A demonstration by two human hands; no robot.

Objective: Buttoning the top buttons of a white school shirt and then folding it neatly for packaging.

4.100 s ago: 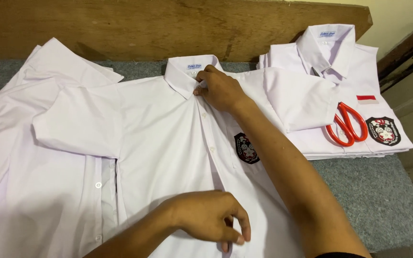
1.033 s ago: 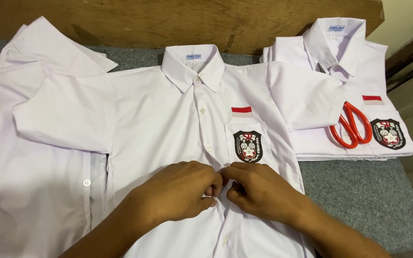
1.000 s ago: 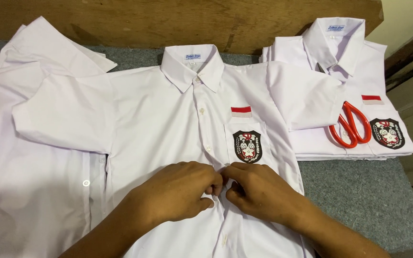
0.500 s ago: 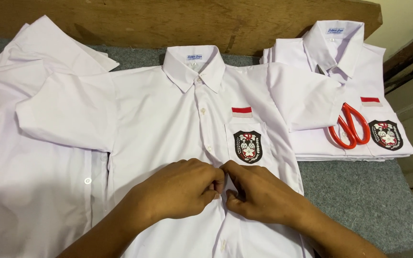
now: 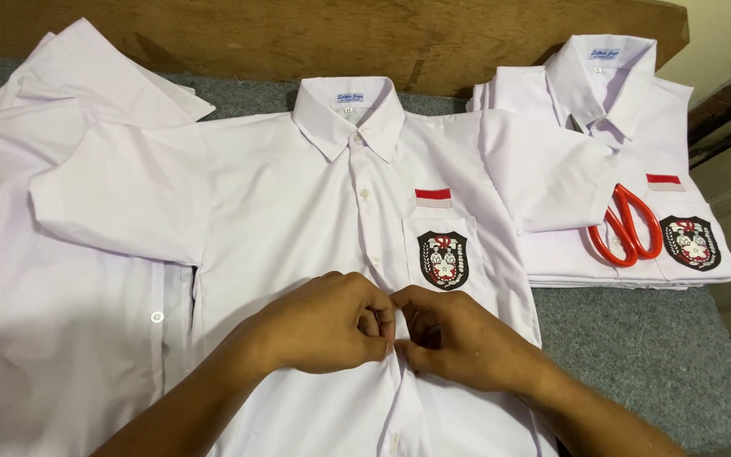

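- Since four seconds back, right hand (image 5: 458, 343) has come down off the collar to mid-placket; both hands now meet at the front closure, barely shifted over the last second.
- White shirt (image 5: 298, 211) lies flat, face up, centred on the grey padded table (image 5: 662, 355), collar toward the wooden backboard (image 5: 340, 38), sleeves spread out.
- Left hand (image 5: 323, 326): fingers curled, pinching the placket edge. Right hand: likewise pinched on the opposite edge. Fingertips touching. Whether a button sits between them is hidden by the fingers.
- Buttons above the hands look closed; the one below, near the hem, can't tell.
- Looks like buttoning the middle of the front. To do it well:
  - keep the two edges level so the button meets its own hole, not the next one
  - hold the hole side taut with one hand, tip the button edge-on through with the other
  - keep the cloth flat on the table; lifting it will ruck the chest pocket badge (image 5: 442, 259) area
  - smooth the placket downward afterwards.
- Nearby: folded shirt stack (image 5: 687, 195) at right, red-handled scissors (image 5: 628, 224) on top; loose white shirts (image 5: 35, 279) at left, partly under the sleeve.
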